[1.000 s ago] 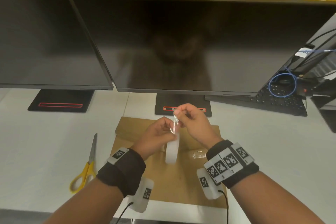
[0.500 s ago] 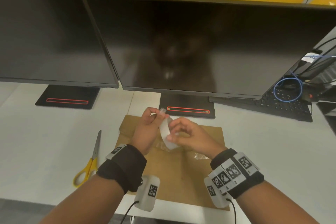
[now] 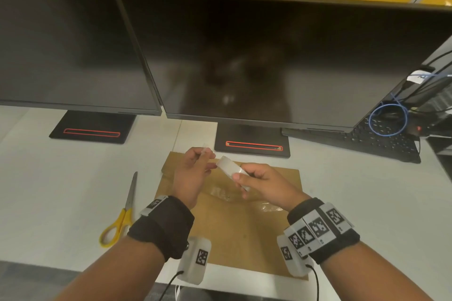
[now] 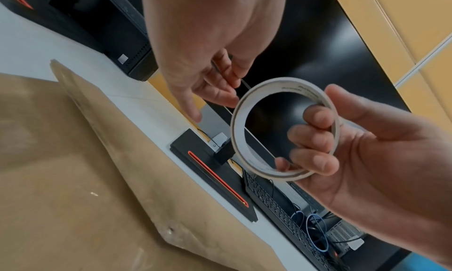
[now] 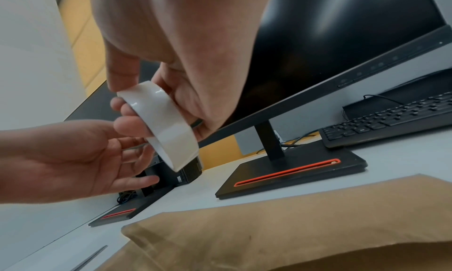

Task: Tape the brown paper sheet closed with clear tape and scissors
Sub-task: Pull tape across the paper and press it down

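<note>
The folded brown paper sheet point(image 3: 239, 232) lies flat on the white desk, with shiny clear tape strips across its fold. My right hand point(image 3: 241, 178) holds the clear tape roll point(image 3: 230, 168) above the sheet, fingers hooked through the ring point(image 4: 237, 132) and thumb on its outer face point(image 5: 166, 128). My left hand point(image 3: 206, 156) pinches the tape's free end just left of the roll; a thin strand runs between its fingertips point(image 4: 227, 82) and the roll. The yellow-handled scissors point(image 3: 122, 215) lie on the desk left of the sheet, untouched.
Two dark monitors point(image 3: 269, 56) on black stands point(image 3: 252, 144) stand close behind the sheet. A black keyboard point(image 3: 371, 139) and a blue cable coil point(image 3: 389, 120) lie at the back right. The desk's front edge runs just below my wrists.
The roll has passed from my left hand to my right. My left hand now pinches the free end, and the hands have drawn slightly apart. The camera view has shifted.
</note>
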The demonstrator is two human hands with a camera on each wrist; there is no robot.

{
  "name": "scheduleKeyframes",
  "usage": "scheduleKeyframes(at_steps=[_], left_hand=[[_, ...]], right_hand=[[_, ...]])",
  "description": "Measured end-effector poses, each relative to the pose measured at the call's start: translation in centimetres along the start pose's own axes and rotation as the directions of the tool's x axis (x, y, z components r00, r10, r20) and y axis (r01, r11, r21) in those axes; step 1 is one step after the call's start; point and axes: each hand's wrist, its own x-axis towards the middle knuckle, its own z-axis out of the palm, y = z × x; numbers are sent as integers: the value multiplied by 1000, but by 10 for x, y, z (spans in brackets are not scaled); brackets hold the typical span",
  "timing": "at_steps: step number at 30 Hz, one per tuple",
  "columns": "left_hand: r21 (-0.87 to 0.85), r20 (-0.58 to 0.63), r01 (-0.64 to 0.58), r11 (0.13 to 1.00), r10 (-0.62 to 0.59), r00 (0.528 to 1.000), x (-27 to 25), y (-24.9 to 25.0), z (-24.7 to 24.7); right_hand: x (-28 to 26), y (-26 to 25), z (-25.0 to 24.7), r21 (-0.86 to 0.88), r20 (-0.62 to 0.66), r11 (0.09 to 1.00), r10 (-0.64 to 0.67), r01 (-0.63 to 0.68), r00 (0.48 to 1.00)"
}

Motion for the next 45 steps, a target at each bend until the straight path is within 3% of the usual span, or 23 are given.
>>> scheduleKeyframes(at_steps=[8, 16, 23, 30, 37, 45], left_hand=[[-44, -75, 81, 996, -84, 994, 5, -4, -5], [-59, -115, 69, 996, -75, 990, 2, 0, -7], [-33, -135, -16, 999, 12, 991, -2, 1, -11], [-122, -178, -26, 992, 4, 984, 7, 0, -24], [57, -91, 17, 998, -12, 996, 20, -13, -50], [256, -81, 96, 962, -78, 994, 31, -33, -75]], right_hand=[[-1, 4, -1, 23, -18, 1000, 16, -16, 1000], [2, 5, 0, 5, -23, 999, 37, -37, 999], [4, 4, -1, 8, -18, 999, 44, -44, 999], [4, 3, 0, -17, -1, 999, 28, -28, 1000], [11, 10, 4, -42, -22, 999, 32, -32, 999], [26, 17, 15, -115, 0, 990, 85, -84, 996]])
